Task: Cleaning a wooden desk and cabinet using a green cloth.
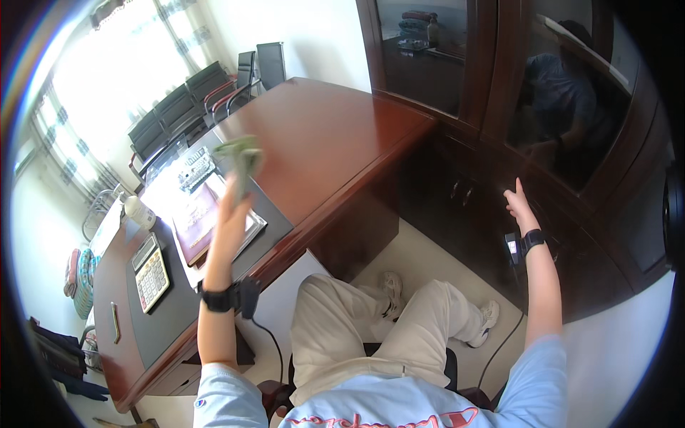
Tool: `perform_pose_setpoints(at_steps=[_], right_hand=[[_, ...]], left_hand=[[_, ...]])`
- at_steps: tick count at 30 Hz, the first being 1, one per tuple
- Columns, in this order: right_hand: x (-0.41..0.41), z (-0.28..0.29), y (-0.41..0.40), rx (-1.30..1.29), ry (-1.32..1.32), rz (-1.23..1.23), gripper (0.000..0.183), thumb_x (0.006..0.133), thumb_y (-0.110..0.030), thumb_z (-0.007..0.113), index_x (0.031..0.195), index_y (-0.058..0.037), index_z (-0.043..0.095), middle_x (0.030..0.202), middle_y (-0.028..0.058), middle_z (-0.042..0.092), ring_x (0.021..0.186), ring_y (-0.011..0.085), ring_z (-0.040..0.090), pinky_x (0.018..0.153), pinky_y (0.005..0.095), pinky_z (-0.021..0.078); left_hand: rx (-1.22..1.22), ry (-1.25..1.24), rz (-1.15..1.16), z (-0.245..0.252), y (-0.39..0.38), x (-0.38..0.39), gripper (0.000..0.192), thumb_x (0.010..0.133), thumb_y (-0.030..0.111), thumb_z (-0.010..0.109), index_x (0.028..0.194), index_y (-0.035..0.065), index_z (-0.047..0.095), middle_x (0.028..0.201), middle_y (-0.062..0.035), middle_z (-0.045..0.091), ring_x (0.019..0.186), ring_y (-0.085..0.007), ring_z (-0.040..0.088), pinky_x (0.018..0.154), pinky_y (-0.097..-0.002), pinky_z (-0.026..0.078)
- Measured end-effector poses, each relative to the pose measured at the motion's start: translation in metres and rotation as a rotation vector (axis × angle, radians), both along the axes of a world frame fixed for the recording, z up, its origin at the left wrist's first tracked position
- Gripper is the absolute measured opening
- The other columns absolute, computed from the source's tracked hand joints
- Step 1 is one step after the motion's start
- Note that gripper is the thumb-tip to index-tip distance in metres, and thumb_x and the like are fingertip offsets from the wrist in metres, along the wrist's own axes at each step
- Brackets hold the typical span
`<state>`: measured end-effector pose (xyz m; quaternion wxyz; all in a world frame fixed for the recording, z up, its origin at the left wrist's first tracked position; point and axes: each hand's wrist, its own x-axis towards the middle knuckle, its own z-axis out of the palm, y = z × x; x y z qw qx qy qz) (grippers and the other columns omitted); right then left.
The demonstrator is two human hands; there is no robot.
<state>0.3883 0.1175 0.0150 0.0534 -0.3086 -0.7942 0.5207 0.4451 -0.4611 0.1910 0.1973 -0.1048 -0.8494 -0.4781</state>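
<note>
My left hand (235,206) grips a greenish cloth (242,150), blurred and bunched, held up over the wooden desk (332,134). Beneath that hand lie a purple folder (197,222) and a stack of papers (251,227) on a dark desk pad (275,214). A clear glass ashtray-like dish (196,168) is just beyond them. Out to the right, my right hand (518,204) is raised before the dark wooden cabinet (481,155). Its fingers are apart and nothing shows in it.
A calculator (151,273) and a pale pump bottle (139,212) stand on the desk's left part. Black armchairs (187,96) line the window side. A cable (500,348) hangs from my right wrist device, another cable (275,337) from the left. Metal cabinet handles (461,192) are near my right hand.
</note>
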Motion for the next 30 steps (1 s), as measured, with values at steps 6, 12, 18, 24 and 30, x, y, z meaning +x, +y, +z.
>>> perform_pose_setpoints(at_steps=[6,12,18,24,30], right_hand=[[0.029,0.021,-0.044,0.044,-0.09,0.249,0.064,0.077,-0.028,0.049,0.136,-0.0169,0.027,0.106,0.0086,0.054,0.079,0.0184,0.056,0.073,0.0328,0.0426],[0.011,0.026,-0.104,0.283,0.248,0.601,0.042,0.077,-0.018,0.054,0.116,-0.0026,0.052,0.089,0.0125,0.063,0.073,0.0161,0.058,0.07,0.0269,0.0463],[0.037,0.094,-0.277,0.493,0.696,0.999,0.04,0.078,-0.018,0.052,0.114,-0.0025,0.052,0.112,0.0191,0.054,0.104,0.032,0.051,0.089,0.0362,0.0411],[0.03,0.09,-0.387,0.849,0.808,0.985,0.045,0.081,-0.031,0.05,0.12,-0.0091,0.048,0.124,0.0129,0.047,0.117,0.0263,0.042,0.096,0.0447,0.0293],[0.012,0.07,-0.441,0.89,0.502,0.931,0.05,0.086,-0.044,0.038,0.13,-0.0193,0.039,0.137,0.0111,0.032,0.127,0.0272,0.028,0.102,0.0556,0.0141]], left_hand=[[-1.16,0.015,-0.101,-0.077,0.056,-0.019,0.076,0.071,0.015,0.059,0.137,0.0242,0.023,0.136,-0.0158,0.03,0.12,-0.045,0.03,0.101,-0.0547,0.018],[-1.123,0.242,-0.03,-0.097,0.062,-0.009,0.075,0.071,0.017,0.061,0.136,0.0264,0.024,0.134,-0.0181,0.03,0.118,-0.0465,0.032,0.099,-0.0519,0.025],[-1.098,0.277,-0.083,-0.095,0.034,0.015,0.069,0.075,0.023,0.059,0.135,0.02,0.026,0.133,-0.0194,0.032,0.118,-0.0458,0.032,0.098,-0.0491,0.028],[-0.792,0.141,-0.288,-0.059,-0.014,0.063,0.062,0.076,0.015,0.056,0.132,0.0086,0.03,0.13,-0.0208,0.035,0.116,-0.037,0.038,0.097,-0.0416,0.032],[-0.853,0.11,-0.18,-0.066,-0.079,0.089,0.054,0.077,0.014,0.056,0.127,0.0067,0.037,0.128,-0.018,0.037,0.112,-0.034,0.043,0.094,-0.0399,0.036]])
